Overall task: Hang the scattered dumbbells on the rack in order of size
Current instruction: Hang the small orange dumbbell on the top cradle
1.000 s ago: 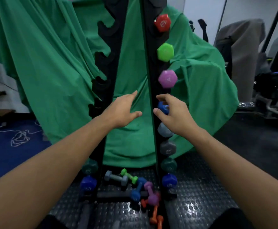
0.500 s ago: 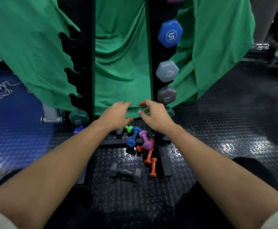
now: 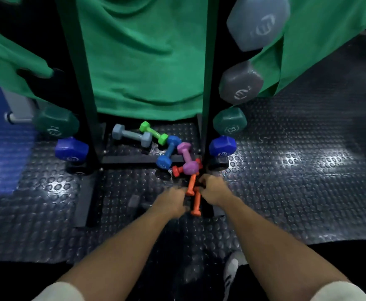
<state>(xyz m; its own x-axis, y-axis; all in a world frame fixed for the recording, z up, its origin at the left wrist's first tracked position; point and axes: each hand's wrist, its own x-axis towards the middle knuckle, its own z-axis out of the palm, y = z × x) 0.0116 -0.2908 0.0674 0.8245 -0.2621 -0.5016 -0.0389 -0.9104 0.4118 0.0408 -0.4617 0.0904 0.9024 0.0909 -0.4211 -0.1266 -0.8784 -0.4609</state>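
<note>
Just two orange dumbbells (image 3: pixel 193 193) between hands.

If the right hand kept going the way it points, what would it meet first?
Probably the small orange dumbbell lying at the right hand's fingertips; contact may already exist, but blur hides it. The purple dumbbell lies beyond.

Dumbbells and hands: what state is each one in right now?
Orange dumbbells: on the floor between both hands.
Purple dumbbell: loose, lying over a red one.
Blue dumbbell: loose on the floor.
Green dumbbell: loose.
Light grey dumbbell: loose.
Left hand: blurred, grip unclear.
Right hand: fingers curled at the orange dumbbells.
</note>
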